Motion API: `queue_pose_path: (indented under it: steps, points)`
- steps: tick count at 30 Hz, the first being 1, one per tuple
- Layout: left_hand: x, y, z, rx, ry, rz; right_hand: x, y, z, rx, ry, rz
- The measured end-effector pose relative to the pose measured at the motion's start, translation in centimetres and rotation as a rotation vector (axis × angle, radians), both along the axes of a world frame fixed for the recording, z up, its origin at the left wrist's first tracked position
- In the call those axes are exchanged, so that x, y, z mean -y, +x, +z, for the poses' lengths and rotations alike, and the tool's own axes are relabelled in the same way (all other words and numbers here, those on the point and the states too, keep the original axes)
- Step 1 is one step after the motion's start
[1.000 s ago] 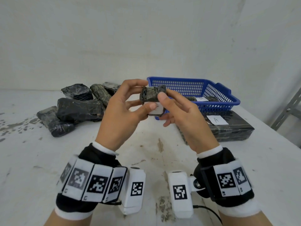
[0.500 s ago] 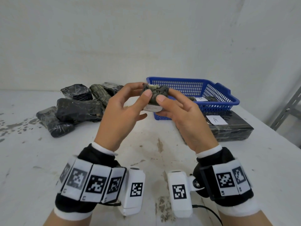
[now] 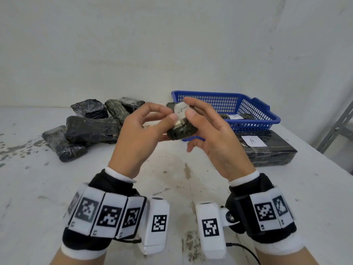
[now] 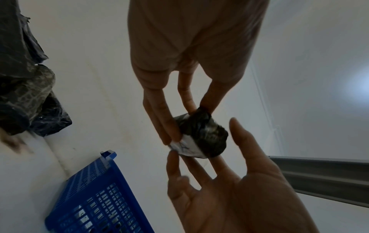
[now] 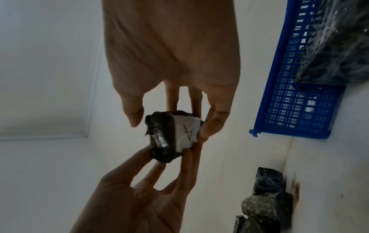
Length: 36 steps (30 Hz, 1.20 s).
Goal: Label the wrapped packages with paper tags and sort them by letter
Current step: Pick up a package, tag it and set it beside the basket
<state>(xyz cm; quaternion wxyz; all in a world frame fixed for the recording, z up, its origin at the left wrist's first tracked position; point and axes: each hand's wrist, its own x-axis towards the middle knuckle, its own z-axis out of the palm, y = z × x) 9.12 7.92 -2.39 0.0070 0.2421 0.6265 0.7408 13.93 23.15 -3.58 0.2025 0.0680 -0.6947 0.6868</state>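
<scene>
Both hands have turned the small wrapped package (image 3: 181,129) since a second ago, so its white paper tag (image 3: 181,111), marked with a handwritten letter that reads as "A", now faces the head camera; the left hand (image 3: 137,138) and right hand (image 3: 215,138) pinch it between thumbs and fingertips above the stained white table (image 3: 172,180). Behind them sits a blue basket (image 3: 256,109) holding tagged packages, beside a large flat package (image 3: 267,152) tagged "A". An untagged pile of packages (image 3: 89,127) lies at left.
</scene>
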Motion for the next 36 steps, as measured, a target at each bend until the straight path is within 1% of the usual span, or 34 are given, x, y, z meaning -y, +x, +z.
queue_pose_path:
  steps: [2, 6, 9, 12, 14, 20, 25, 30, 33, 36]
  points:
    - [-0.2, -0.2, -0.28, 0.008, -0.021, 0.008, -0.06, -0.19, -0.15, -0.03, -0.034, 0.012]
    - [-0.29, -0.16, -0.19, 0.05, 0.024, 0.026, -0.3, -0.4, -0.27, -0.024, -0.033, 0.003]
    - [-0.19, -0.2, -0.16, 0.026, -0.025, 0.044, -0.36, -0.38, -0.3, -0.002, -0.022, -0.01]
    - [-0.19, -0.2, -0.13, 0.011, -0.033, 0.05, -0.15, -0.17, -0.17, 0.015, -0.008, -0.007]
    - [-0.25, -0.17, -0.16, -0.005, -0.045, 0.053, 0.01, 0.13, 0.01, 0.001, 0.012, 0.001]
    - [-0.32, -0.03, -0.26, -0.099, -0.077, 0.066, 0.4, 0.13, -0.03, -0.002, 0.035, -0.061]
    - [-0.17, -0.13, -0.31, -0.157, -0.082, 0.065, 0.38, 0.1, 0.12, -0.013, 0.094, -0.084]
    - [-0.18, -0.29, -0.38, -0.201, -0.108, 0.067, 0.31, 0.04, 0.03, -0.024, 0.092, -0.089]
    - [-0.19, -0.2, -0.38, -0.203, -0.112, 0.061, 0.22, 0.19, 0.07, -0.042, 0.104, -0.087]
    - [-0.19, -0.27, -0.45, -0.159, -0.13, 0.082, 0.42, 0.32, 0.14, -0.08, 0.08, -0.079]
